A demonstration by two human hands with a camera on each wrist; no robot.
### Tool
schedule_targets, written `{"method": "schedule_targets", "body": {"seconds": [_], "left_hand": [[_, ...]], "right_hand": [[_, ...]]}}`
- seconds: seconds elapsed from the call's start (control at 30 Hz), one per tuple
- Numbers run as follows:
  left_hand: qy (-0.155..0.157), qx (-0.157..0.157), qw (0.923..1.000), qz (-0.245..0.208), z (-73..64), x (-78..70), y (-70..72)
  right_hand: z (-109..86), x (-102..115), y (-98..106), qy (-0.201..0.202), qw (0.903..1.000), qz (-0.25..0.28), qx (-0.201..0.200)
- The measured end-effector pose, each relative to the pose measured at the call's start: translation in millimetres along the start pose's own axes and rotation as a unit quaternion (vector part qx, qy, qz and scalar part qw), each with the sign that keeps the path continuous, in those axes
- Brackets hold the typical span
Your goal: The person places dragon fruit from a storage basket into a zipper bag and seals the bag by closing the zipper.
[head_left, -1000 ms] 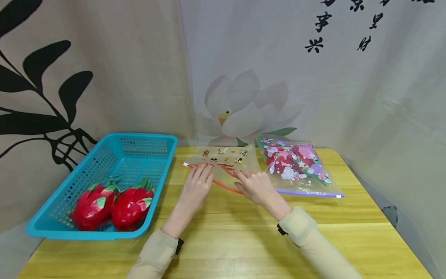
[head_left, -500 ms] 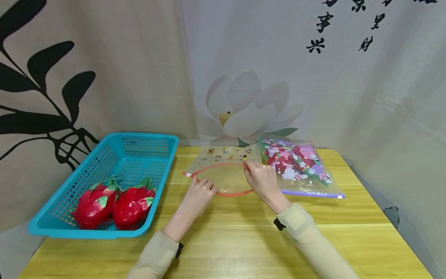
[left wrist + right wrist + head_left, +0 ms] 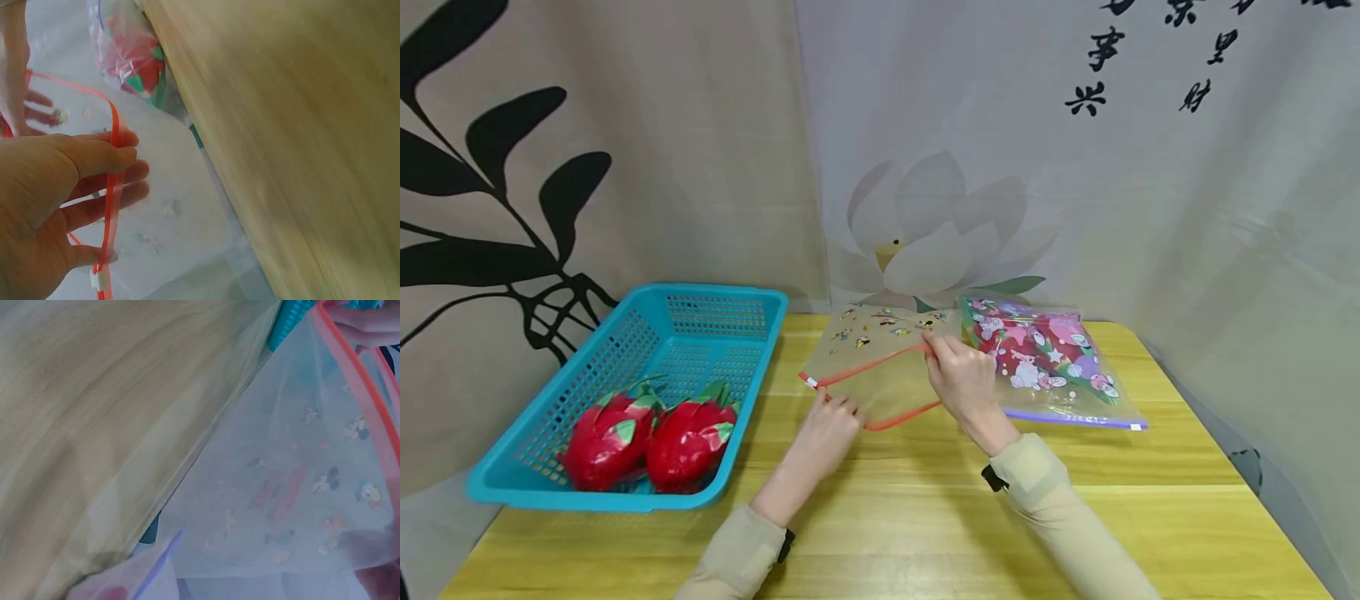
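A clear zip bag (image 3: pixel 880 329) with small cartoon prints and a red zip edge lies toward the back of the table, its mouth pulled apart. Near the white slider, my left hand (image 3: pixel 824 435) pinches the red edge; in the left wrist view the thumb and fingers of that left hand (image 3: pixel 44 200) have the strip between them. My right hand (image 3: pixel 964 383) grips the red edge at the opposite end of the mouth. Only a bit of the right hand (image 3: pixel 382 582) shows in the right wrist view. I see nothing inside the bag.
A blue plastic basket (image 3: pixel 756 367) on the left holds two red dragon fruits (image 3: pixel 688 446). At right lies a second zip bag (image 3: pixel 1060 412), purple-edged and flower-printed, with red and green contents. A printed curtain (image 3: pixel 925 125) hangs behind the wooden table (image 3: pixel 910 517).
Both hands worked at the red edge, which was nearly flat; now the bag mouth gapes between them. The right hand has shifted to the far side of the edge and grips it.
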State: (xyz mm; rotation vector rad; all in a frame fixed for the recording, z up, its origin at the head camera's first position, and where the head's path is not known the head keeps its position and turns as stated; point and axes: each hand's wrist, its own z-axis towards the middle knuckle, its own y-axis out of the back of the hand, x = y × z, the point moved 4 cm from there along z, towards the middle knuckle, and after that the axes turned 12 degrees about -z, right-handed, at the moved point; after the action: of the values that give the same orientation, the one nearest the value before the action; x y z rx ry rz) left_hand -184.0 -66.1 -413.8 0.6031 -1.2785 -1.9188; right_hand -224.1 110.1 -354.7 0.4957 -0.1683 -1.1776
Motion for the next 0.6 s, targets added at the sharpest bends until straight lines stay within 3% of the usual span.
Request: {"method": "schedule_targets", "body": {"seconds": [0.27,0.6], "left_hand": [[0.030,-0.007,0.9994,-0.017,-1.1,15.6,10.1],[-0.008,0.003,0.9989,-0.047,-9.1,6.2,24.7]], "right_hand": [[-1.7,1.1,6.2,0.076,0.9899,0.079,0.090],[-1.7,6.0,0.5,0.098,0.9867,0.086,0.096]]}}
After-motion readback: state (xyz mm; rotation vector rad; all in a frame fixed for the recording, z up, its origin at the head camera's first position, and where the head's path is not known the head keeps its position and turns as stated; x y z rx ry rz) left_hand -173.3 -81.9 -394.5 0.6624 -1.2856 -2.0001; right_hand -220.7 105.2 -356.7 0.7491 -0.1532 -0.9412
